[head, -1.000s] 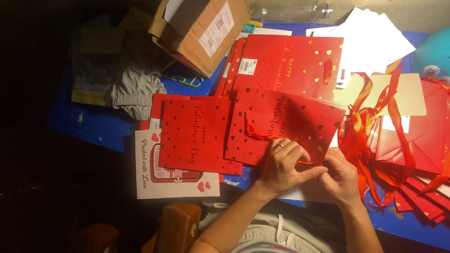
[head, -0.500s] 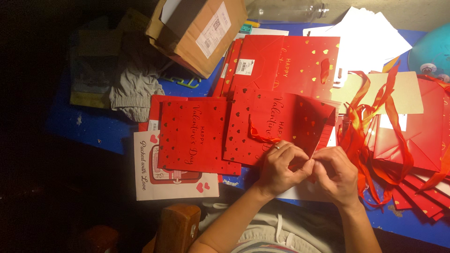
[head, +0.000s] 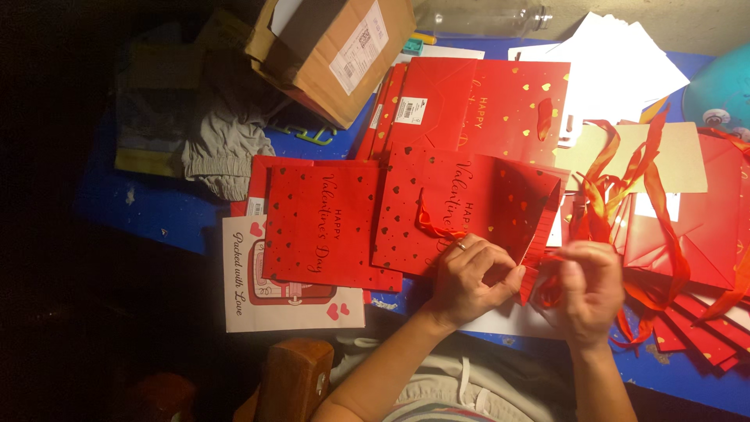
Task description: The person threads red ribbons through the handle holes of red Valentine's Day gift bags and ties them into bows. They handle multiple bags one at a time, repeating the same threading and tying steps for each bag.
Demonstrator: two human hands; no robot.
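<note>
My left hand (head: 471,278) grips the near edge of a red paper gift bag (head: 476,199) with gold hearts, which lies partly unfolded on the blue table (head: 156,207). A red ribbon handle (head: 431,223) loops from the bag just above that hand. My right hand (head: 590,291) pinches a red ribbon (head: 547,270) at the bag's open side. Both hands sit close together at the table's near edge.
A flat red bag (head: 328,227) lies left of the hands over a white card with hearts (head: 242,301). More red bags (head: 476,101) lie beyond. Loose ribbons and folded bags (head: 687,234) pile at the right. A cardboard box (head: 336,47), grey cloth (head: 223,144) and white papers (head: 617,66) are farther back.
The bag's right side has lifted and opened up. My right hand has pulled away to the right with the ribbon, while my left hand stays on the bag's edge.
</note>
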